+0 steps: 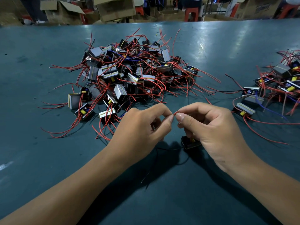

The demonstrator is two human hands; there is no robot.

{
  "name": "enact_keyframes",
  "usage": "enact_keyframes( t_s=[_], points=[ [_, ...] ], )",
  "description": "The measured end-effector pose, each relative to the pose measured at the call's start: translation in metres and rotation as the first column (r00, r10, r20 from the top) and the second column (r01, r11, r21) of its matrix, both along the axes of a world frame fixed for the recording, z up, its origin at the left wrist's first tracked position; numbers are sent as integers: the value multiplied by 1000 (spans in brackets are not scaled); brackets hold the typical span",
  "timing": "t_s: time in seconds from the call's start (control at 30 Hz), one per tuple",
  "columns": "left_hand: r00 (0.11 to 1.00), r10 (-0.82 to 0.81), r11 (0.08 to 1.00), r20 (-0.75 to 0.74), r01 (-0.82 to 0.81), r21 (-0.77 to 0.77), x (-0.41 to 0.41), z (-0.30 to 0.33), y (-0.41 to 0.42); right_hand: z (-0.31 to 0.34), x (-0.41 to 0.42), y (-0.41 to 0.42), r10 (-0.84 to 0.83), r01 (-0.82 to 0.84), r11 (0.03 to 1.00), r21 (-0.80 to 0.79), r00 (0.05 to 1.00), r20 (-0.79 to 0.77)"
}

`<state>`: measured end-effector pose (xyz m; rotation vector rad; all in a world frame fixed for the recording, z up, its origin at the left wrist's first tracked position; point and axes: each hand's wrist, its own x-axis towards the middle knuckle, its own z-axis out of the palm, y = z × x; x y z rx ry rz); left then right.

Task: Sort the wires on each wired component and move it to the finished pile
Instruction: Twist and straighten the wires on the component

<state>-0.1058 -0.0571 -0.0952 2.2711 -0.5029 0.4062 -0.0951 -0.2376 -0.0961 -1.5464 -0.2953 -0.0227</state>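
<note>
both hands meet at the centre of the view. the left hand and the right hand each pinch the tip of a red wire between thumb and forefinger, fingers curled narrow. the wired component sits on the green table just under the right hand, at 6 o'clock from the pinch, so the right hand is nearer. its black wire runs toward 7 o'clock. the finished pile seems to lie at 3 o'clock (the smaller heap), the big unsorted pile at 12 o'clock. i can read no writing on the parts; the print on a cardboard box far behind is too blurred.
</note>
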Motion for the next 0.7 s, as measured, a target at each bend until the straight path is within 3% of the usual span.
enact_keyframes(
  t_s=[0.5,0.7],
  points=[
    [999,-32,999,3,32,-15,-1,0,-2,-2,-1,7,-66,65,997,46,998,22],
    [991,1,1000,132,0,-14,1,16,-3,-1,-2,6,-54,56,998,-27,994,93]
  ],
)
